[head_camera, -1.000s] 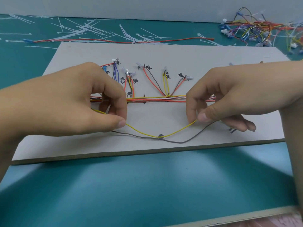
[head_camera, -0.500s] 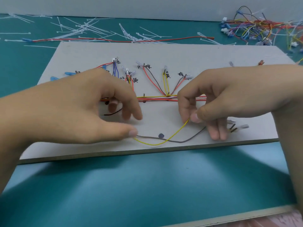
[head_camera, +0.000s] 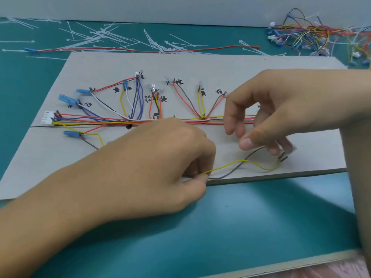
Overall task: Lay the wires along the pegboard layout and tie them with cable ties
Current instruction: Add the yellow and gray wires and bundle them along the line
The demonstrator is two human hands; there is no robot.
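2 hands work over the near edge of the pegboard (head_camera: 200, 63), well apart. The left hand (head_camera: 164, 167) is curled tight, thumb and forefinger pinching the yellow wire (head_camera: 230, 163) at its left end. The right hand (head_camera: 281, 109) hovers with its fingers loosely curled, thumb right by the upper end of the grey wire (head_camera: 228, 173). It's blurred there, so I cannot tell whether it grips. The yellow wire runs left to right in a wave, ending at the pegs (head_camera: 283, 157). The grey wire crosses it, slanting up to the right.
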